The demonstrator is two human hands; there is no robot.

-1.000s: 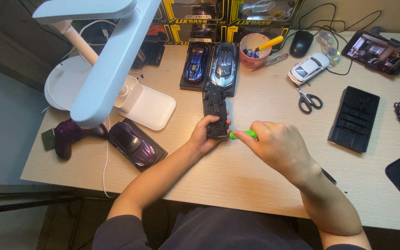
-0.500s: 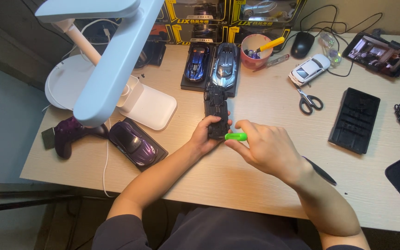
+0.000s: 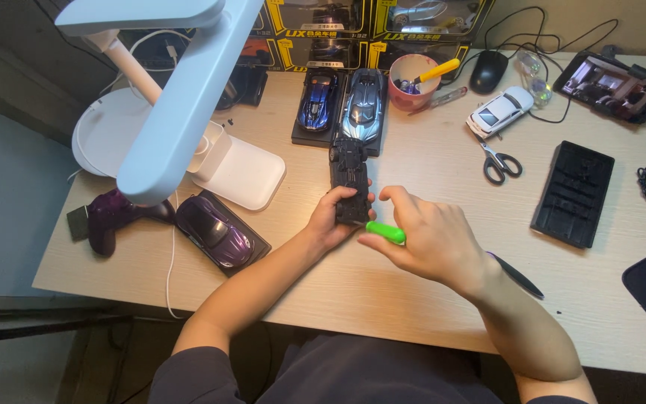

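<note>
Left hand (image 3: pixel 332 218) grips black car (image 3: pixel 350 182), underside up, at desk (image 3: pixel 428 299) centre. Right hand (image 3: pixel 429 241) grips green screwdriver (image 3: pixel 385 232), tip at car's near end. Chassis not yet separated.

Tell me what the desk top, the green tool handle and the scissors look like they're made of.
Desk top: pale wood-grain laminate or veneer by its fine streaks, matte. Green tool handle in the right hand: probably plastic, bright uniform colour with a slight sheen. Scissors: shiny metal blades, dark handles that look like plastic.
</note>
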